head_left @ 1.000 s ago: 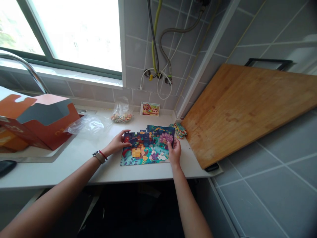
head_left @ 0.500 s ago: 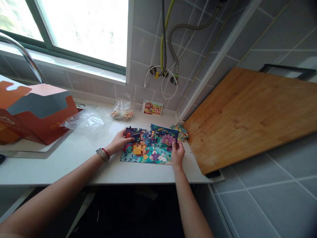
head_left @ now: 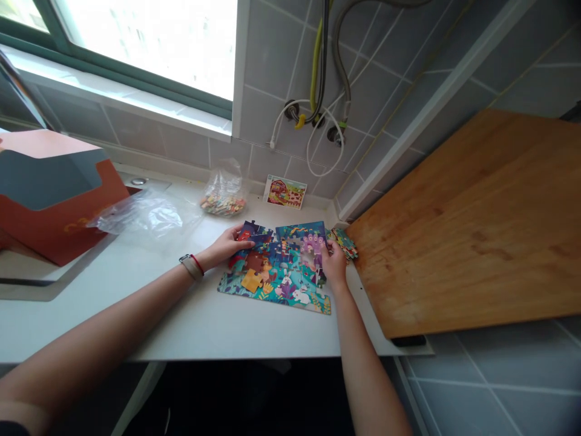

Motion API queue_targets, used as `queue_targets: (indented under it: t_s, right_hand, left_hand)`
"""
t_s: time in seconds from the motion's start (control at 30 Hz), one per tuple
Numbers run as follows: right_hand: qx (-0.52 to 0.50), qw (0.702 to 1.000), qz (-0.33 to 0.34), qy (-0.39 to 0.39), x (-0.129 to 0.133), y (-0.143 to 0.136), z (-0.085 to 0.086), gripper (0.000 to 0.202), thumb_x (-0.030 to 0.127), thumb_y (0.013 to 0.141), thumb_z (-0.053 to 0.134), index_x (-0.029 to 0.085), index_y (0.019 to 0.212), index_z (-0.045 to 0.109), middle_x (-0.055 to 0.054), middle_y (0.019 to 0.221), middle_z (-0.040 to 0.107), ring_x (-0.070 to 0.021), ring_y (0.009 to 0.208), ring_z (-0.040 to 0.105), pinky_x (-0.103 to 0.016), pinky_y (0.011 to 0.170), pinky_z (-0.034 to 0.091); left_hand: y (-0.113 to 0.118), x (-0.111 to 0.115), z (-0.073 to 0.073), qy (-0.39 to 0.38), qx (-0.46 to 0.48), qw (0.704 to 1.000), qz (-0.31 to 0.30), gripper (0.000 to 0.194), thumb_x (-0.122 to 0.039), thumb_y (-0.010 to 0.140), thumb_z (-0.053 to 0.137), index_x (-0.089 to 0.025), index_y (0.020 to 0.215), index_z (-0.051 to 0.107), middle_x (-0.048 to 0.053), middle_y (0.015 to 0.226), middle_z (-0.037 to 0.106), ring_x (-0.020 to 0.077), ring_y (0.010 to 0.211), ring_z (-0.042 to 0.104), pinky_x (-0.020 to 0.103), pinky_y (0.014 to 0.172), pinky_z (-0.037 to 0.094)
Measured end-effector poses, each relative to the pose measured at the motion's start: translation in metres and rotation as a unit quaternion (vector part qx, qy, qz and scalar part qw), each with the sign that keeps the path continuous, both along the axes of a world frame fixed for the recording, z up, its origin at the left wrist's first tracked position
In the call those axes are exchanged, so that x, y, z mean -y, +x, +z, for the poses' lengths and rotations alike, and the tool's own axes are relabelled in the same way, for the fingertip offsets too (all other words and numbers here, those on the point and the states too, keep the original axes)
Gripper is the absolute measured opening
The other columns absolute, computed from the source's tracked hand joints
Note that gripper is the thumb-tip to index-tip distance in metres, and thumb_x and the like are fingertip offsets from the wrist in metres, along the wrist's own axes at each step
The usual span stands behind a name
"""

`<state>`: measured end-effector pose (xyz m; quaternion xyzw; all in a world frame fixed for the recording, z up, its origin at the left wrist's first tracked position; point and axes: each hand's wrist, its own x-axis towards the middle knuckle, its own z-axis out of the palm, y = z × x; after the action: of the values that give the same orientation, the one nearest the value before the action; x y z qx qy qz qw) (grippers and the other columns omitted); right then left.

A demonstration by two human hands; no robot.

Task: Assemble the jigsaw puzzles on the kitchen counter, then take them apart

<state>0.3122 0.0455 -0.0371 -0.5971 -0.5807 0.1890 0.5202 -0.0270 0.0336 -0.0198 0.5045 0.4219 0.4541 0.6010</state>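
Observation:
A partly joined jigsaw puzzle (head_left: 290,272) with rabbits and a purple peacock lies on the white counter in front of me. My left hand (head_left: 230,243) is closed on its upper left part, thumb on top over the dark blue pieces. At the upper right edge, my right hand (head_left: 334,263) grips the puzzle beside the peacock, thumb on the picture. A notch shows in the top edge between the two sides. One yellow puzzle piece (head_left: 251,280) sits askew at the left of the picture. The fingers under the puzzle are hidden.
Loose puzzle pieces (head_left: 344,243) lie beside a leaning wooden board (head_left: 472,230). Behind are a clear bag of pieces (head_left: 223,203) and a farm picture card (head_left: 285,192). An empty plastic bag (head_left: 154,215) and an orange box (head_left: 59,206) stand left, near the sink.
The puzzle's right side has shifted and turned slightly, and a pale break now shows near the peacock. Both hands keep their hold. The camera view has moved too.

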Motion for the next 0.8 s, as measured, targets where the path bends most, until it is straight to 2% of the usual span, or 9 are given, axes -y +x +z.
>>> queue_targets:
  t_s: [0.1,0.2,0.3,0.4,0.53,0.67,0.73,0.8]
  right_hand:
    - [-0.034,0.999,0.027,-0.005,-0.016,-0.005,-0.004,0.043,0.060,0.084,0.063,0.019,0.093,0.069,-0.007,0.084,0.072,-0.0239,0.076,0.065,-0.038,0.078,0.053]
    - [-0.059,0.998,0.026,-0.005,-0.026,-0.012,-0.007,0.043,0.061,0.083,0.065,0.019,0.090,0.069,-0.006,0.081,0.070,-0.0230,0.076,0.064,-0.037,0.077,0.053]
    - [-0.117,0.993,0.011,0.005,-0.027,-0.015,-0.009,0.045,0.064,0.083,0.067,0.019,0.087,0.066,-0.004,0.082,0.068,-0.0212,0.076,0.062,-0.036,0.073,0.054]
    - [-0.206,0.978,-0.009,0.016,-0.022,-0.016,-0.009,0.049,0.068,0.080,0.070,0.021,0.089,0.062,0.000,0.081,0.063,-0.0182,0.071,0.061,-0.035,0.068,0.058]
    - [-0.304,0.952,-0.025,-0.020,-0.014,-0.017,-0.007,0.049,0.064,0.073,0.079,0.022,0.090,0.060,0.004,0.073,0.061,-0.0169,0.063,0.065,-0.035,0.064,0.060]
    - [-0.378,0.924,-0.031,-0.053,-0.011,-0.019,-0.005,0.047,0.055,0.068,0.083,0.022,0.093,0.061,0.004,0.070,0.068,-0.0193,0.065,0.072,-0.032,0.063,0.060]
    - [-0.387,0.920,-0.045,-0.048,-0.011,-0.018,-0.004,0.045,0.051,0.068,0.083,0.022,0.094,0.062,0.004,0.069,0.069,-0.0183,0.064,0.071,-0.028,0.058,0.056]
    - [-0.386,0.920,-0.051,-0.047,-0.011,-0.016,-0.003,0.043,0.050,0.068,0.084,0.021,0.094,0.063,0.004,0.067,0.069,-0.0162,0.059,0.069,-0.025,0.051,0.052]
  left_hand:
    - [-0.001,-0.005,-0.007,0.007,0.010,1.000,0.017,0.061,-0.039,0.066,0.092,-0.018,0.117,0.066,0.008,0.109,0.081,0.0275,0.102,0.077,0.039,0.091,0.064]
    - [-0.004,-0.005,-0.008,-0.015,0.034,0.999,0.022,0.058,-0.044,0.069,0.091,-0.019,0.115,0.068,0.008,0.108,0.081,0.0264,0.100,0.078,0.037,0.088,0.064]
    - [-0.006,-0.003,-0.007,-0.039,0.043,0.998,0.030,0.058,-0.054,0.073,0.088,-0.019,0.115,0.069,0.008,0.105,0.081,0.0258,0.094,0.078,0.036,0.082,0.064]
    - [-0.003,-0.001,-0.006,-0.022,0.020,0.998,0.055,0.060,-0.061,0.073,0.085,-0.019,0.112,0.069,0.008,0.102,0.081,0.0262,0.091,0.078,0.037,0.081,0.064]
    - [0.000,0.001,-0.006,0.084,-0.120,0.984,0.104,0.049,-0.061,0.081,0.074,-0.018,0.103,0.070,0.009,0.103,0.080,0.0252,0.090,0.074,0.035,0.079,0.061]
    - [-0.003,0.003,-0.005,0.164,-0.297,0.929,0.146,0.033,-0.052,0.089,0.063,-0.019,0.085,0.066,0.005,0.081,0.075,0.0203,0.071,0.067,0.031,0.066,0.053]
    - [-0.006,0.004,-0.004,0.182,-0.345,0.908,0.155,0.032,-0.050,0.088,0.061,-0.020,0.079,0.063,0.002,0.070,0.070,0.0183,0.064,0.062,0.030,0.062,0.050]
    - [-0.008,0.004,-0.003,0.181,-0.340,0.909,0.159,0.031,-0.051,0.087,0.063,-0.020,0.081,0.065,0.003,0.073,0.071,0.0188,0.065,0.064,0.031,0.063,0.052]
